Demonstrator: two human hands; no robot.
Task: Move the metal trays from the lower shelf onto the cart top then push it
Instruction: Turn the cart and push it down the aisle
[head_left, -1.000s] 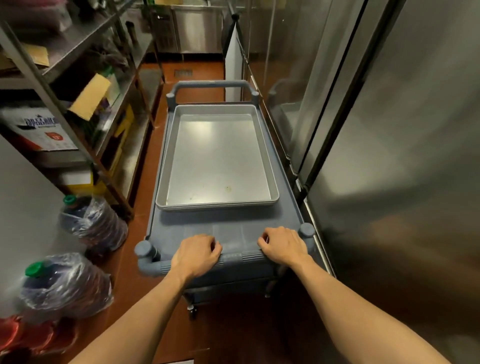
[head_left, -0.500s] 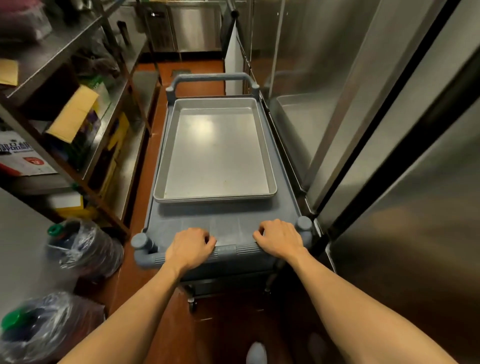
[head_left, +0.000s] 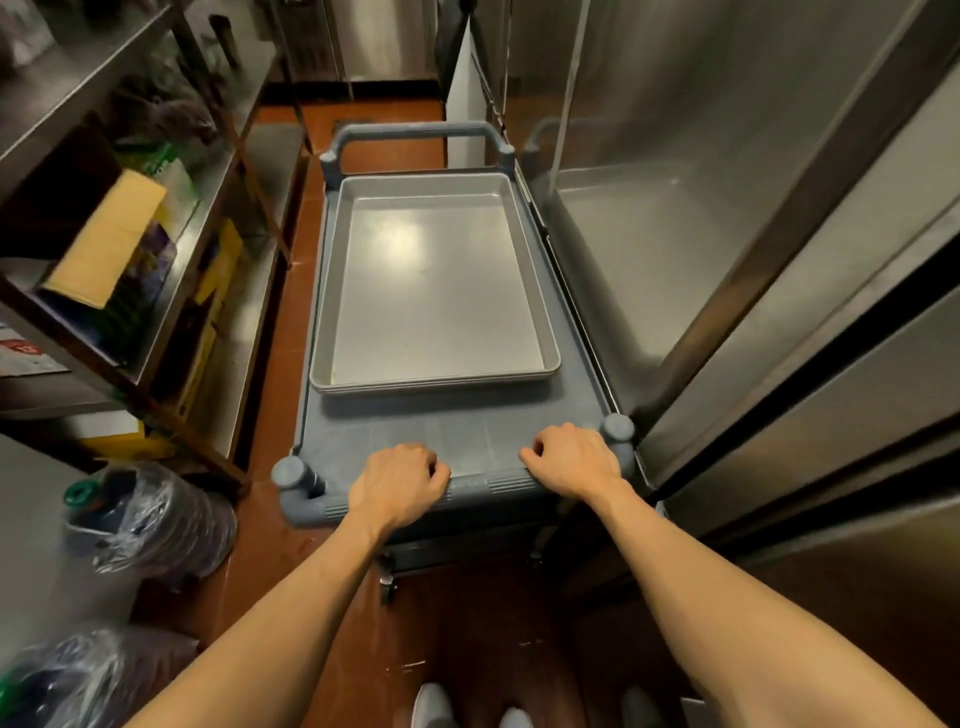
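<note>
Both hands, left (head_left: 397, 480) and right (head_left: 574, 460), clenching cart handle (head_left: 480, 486); cart (head_left: 457, 436) rolling forward past shelving (head_left: 171, 218) since last frames; metal trays (head_left: 434, 283) riding on top, push phase progressing.

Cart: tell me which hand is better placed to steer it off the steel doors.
Right, probably. The right hand grips the handle at its end beside the steel doors, where the cart runs closest; the left hand sits mid-handle.
</note>
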